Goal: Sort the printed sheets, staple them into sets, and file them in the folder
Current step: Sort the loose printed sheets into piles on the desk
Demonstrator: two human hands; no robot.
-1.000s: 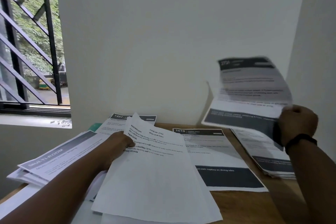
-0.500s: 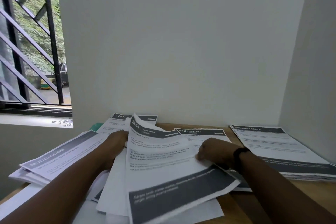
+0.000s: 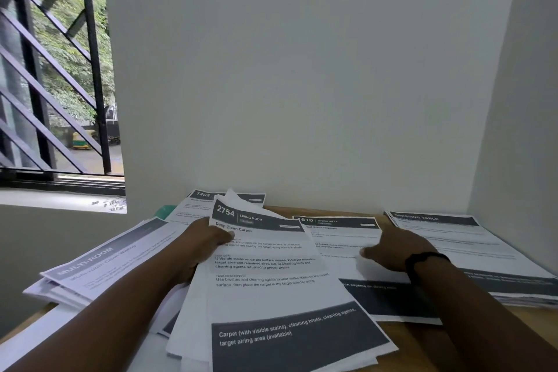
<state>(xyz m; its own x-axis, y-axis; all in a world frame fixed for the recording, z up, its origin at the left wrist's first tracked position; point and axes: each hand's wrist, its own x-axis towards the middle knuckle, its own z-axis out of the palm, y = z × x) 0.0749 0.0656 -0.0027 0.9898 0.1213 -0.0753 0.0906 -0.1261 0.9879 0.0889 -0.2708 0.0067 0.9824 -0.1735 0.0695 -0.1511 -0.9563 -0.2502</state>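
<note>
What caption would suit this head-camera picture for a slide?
Left hand holds sheet 2754 while the right hand rests on sheet 1610 on the wooden table.

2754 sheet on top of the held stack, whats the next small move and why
Probably lift the 2754 sheet off with the right hand and start or find a living room pile. The left hand grips the stack with its thumb on that sheet; the right hand rests open on the 1610 sheet. The sheets nearby carry other headings.
</note>
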